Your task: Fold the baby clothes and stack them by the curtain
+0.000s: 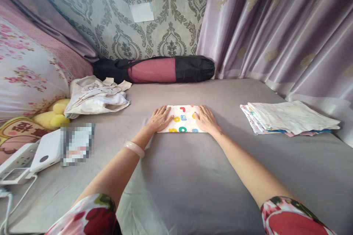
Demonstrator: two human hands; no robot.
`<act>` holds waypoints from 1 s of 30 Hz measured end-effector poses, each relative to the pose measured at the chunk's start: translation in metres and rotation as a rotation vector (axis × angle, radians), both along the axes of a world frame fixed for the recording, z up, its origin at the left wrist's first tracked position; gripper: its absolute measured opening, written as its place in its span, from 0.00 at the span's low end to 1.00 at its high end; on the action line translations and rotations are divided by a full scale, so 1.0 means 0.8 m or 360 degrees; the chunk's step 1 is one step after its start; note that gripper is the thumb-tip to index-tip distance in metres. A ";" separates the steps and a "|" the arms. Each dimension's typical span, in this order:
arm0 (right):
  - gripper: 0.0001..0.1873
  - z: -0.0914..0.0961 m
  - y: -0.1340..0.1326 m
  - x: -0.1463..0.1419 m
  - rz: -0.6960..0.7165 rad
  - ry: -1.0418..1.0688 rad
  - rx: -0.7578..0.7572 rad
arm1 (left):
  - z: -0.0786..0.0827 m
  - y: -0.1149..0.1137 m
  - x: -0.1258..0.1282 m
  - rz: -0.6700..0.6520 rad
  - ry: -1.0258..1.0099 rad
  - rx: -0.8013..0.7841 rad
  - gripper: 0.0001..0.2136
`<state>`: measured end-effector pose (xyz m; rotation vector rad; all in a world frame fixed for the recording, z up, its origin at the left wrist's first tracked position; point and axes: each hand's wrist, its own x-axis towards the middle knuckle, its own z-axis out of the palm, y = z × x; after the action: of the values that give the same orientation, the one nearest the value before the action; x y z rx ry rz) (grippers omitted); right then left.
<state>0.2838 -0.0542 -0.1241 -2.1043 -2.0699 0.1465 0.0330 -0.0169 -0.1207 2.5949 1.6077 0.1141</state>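
A folded white cloth printed with colourful letters lies flat on the grey bed sheet in front of me. On its left end rests my left hand, palm down with the fingers stretched out and the thumb pointing inward. My right hand lies flat over the right end in the same way, fingers extended. Neither hand grips the cloth; both press on its top. The parts of the cloth under my palms are hidden.
Folded cloths are stacked at the right. A rumpled heap of light clothes lies at the left, near a yellow plush toy. White power devices with cables sit at the left edge. A black and pink roll bag lies along the wall.
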 end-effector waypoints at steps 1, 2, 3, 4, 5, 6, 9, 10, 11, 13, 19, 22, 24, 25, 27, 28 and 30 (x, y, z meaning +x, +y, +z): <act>0.31 0.002 -0.001 -0.003 -0.0014 -0.0020 0.0003 | 0.001 -0.002 0.003 0.0019 0.0009 0.0000 0.29; 0.31 0.005 -0.003 -0.007 -0.0029 -0.0044 0.0020 | 0.003 -0.006 0.008 0.0051 0.0018 0.0010 0.28; 0.30 0.008 -0.006 -0.013 -0.0039 -0.0065 0.0048 | 0.005 -0.012 0.015 0.0094 0.0021 0.0029 0.27; 0.30 0.010 -0.009 -0.021 -0.0036 -0.0078 0.0082 | 0.006 -0.019 0.023 0.0141 0.0016 0.0057 0.27; 0.30 0.011 -0.014 -0.030 -0.0012 -0.0082 0.0120 | 0.008 -0.027 0.033 0.0180 0.0004 0.0086 0.26; 0.30 0.012 -0.018 -0.039 0.0036 -0.0075 0.0154 | 0.008 -0.036 0.043 0.0200 -0.0020 0.0111 0.26; 0.30 0.009 -0.030 -0.064 0.0208 -0.0047 0.0229 | 0.004 -0.061 0.069 0.0138 -0.0066 0.0177 0.27; 0.29 0.006 -0.033 -0.069 0.0235 -0.0041 0.0236 | 0.000 -0.066 0.074 0.0127 -0.0074 0.0191 0.27; 0.29 0.003 -0.035 -0.073 0.0242 -0.0036 0.0232 | -0.003 -0.070 0.077 0.0122 -0.0081 0.0204 0.27; 0.29 -0.002 -0.036 -0.075 0.0221 -0.0029 0.0209 | -0.011 -0.072 0.078 0.0133 -0.0091 0.0239 0.26; 0.30 -0.010 -0.033 -0.073 0.0194 -0.0039 0.0197 | -0.022 -0.068 0.075 0.0170 -0.0066 0.0306 0.25; 0.29 -0.007 -0.033 -0.072 0.0201 -0.0055 0.0182 | -0.015 -0.070 0.076 0.0156 -0.0053 0.0254 0.25; 0.29 -0.002 -0.030 -0.071 0.0236 -0.0066 0.0162 | -0.006 -0.068 0.077 0.0140 -0.0052 0.0207 0.24; 0.28 0.001 -0.028 -0.070 0.0258 -0.0066 0.0162 | -0.001 -0.066 0.078 0.0132 -0.0061 0.0190 0.23; 0.27 0.006 -0.021 -0.068 0.0272 -0.0058 0.0192 | 0.007 -0.058 0.080 0.0138 -0.0097 0.0190 0.20; 0.27 0.009 -0.016 -0.067 0.0268 -0.0054 0.0219 | 0.010 -0.052 0.082 0.0152 -0.0118 0.0207 0.20; 0.27 0.011 -0.006 -0.065 0.0275 -0.0052 0.0256 | 0.012 -0.038 0.084 0.0179 -0.0139 0.0241 0.20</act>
<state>0.2320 -0.0588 -0.1156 -1.8474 -2.2011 -0.0305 0.1006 -0.0472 -0.1113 2.5644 1.7780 0.3655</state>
